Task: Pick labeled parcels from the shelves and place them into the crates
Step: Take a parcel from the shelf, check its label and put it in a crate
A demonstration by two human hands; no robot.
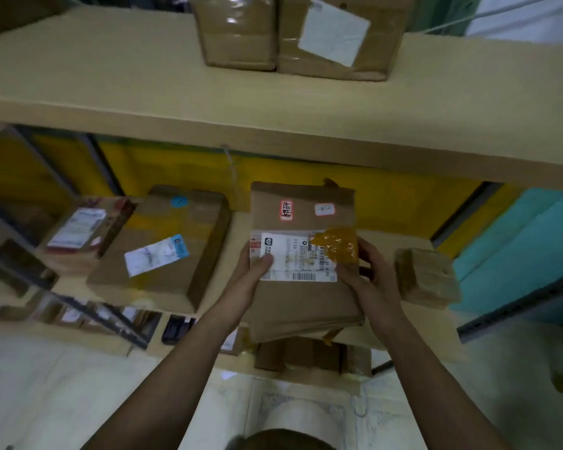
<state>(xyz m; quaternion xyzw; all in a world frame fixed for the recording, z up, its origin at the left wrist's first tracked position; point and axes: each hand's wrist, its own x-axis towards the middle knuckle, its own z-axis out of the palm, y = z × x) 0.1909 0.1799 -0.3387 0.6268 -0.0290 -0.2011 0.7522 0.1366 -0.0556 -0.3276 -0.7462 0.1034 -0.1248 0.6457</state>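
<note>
A flat brown cardboard parcel (303,300) with a white shipping label, small stickers and a patch of yellow tape is held at the front of the middle shelf (387,238). My left hand (252,274) grips its left edge with the thumb on the label. My right hand (366,274) grips its right edge beside the yellow tape. The parcel's near end sticks out past the shelf's front edge. No crate is in view.
A larger labeled box (163,251) and a smaller labeled parcel (78,232) lie to the left on the same shelf. A small taped package (426,277) sits to the right. Two taped boxes (293,34) stand on the upper shelf (111,92). More parcels lie on the lower shelf.
</note>
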